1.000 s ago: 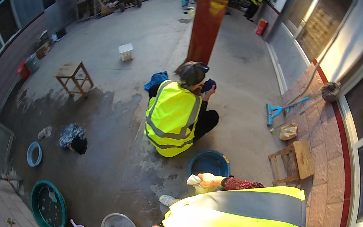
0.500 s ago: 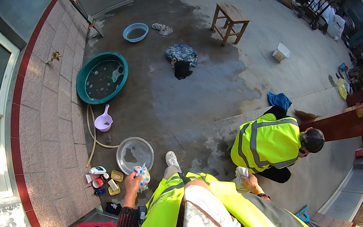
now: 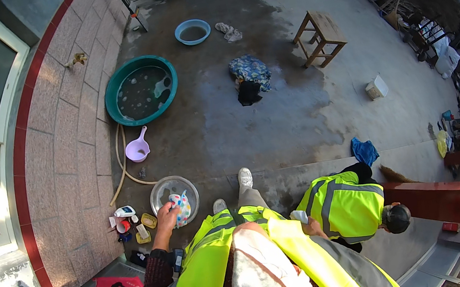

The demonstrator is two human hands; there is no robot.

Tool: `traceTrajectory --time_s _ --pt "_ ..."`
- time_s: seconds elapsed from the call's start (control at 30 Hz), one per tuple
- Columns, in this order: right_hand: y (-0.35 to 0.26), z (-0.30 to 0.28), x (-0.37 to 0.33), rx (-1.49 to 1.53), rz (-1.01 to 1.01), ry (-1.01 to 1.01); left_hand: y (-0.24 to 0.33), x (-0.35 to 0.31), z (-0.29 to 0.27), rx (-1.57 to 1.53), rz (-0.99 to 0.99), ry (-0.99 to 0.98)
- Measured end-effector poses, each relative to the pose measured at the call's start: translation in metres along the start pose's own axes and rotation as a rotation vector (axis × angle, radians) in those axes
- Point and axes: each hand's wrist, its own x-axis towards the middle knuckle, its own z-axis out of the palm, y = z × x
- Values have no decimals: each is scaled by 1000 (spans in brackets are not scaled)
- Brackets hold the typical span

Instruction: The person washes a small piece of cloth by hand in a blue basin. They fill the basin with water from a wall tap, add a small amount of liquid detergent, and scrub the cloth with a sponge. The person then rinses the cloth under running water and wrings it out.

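Note:
My left hand [image 3: 166, 217] is closed on a soft white bundle with coloured dots [image 3: 181, 209]; whether it is cloth or a bag I cannot tell. Beneath the bundle, a round metal basin [image 3: 160, 194] rests on the ground. Low on my right side, my right hand [image 3: 314, 227] is closed around a small white object [image 3: 299, 216], partly hidden and too small to name. Left of the basin stand a white bottle [image 3: 125, 212], a red-and-white container [image 3: 124, 225] and yellow soap boxes [image 3: 149, 220].
A crouching person in a yellow vest [image 3: 345, 203] is close on my right. Ahead are a green tub of water [image 3: 115, 115], a purple dipper [image 3: 137, 150], a hose [image 3: 120, 184], a blue basin [image 3: 194, 40], a patterned wet cloth [image 3: 251, 72] and a wooden stool [image 3: 325, 28].
I have stepped forward, with one foot further ahead. My left hand has brought the dotted bundle over the metal basin. My right hand has come closer to my body with the white object.

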Motion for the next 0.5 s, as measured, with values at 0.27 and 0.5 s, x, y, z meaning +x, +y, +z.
traceTrajectory --time_s 0.27,0.5 --pt "-57 -91 127 -35 -137 38 47 39 20 -108 -109 134" --pt "-93 -148 207 19 -188 65 88 77 29 -229 -108 134"
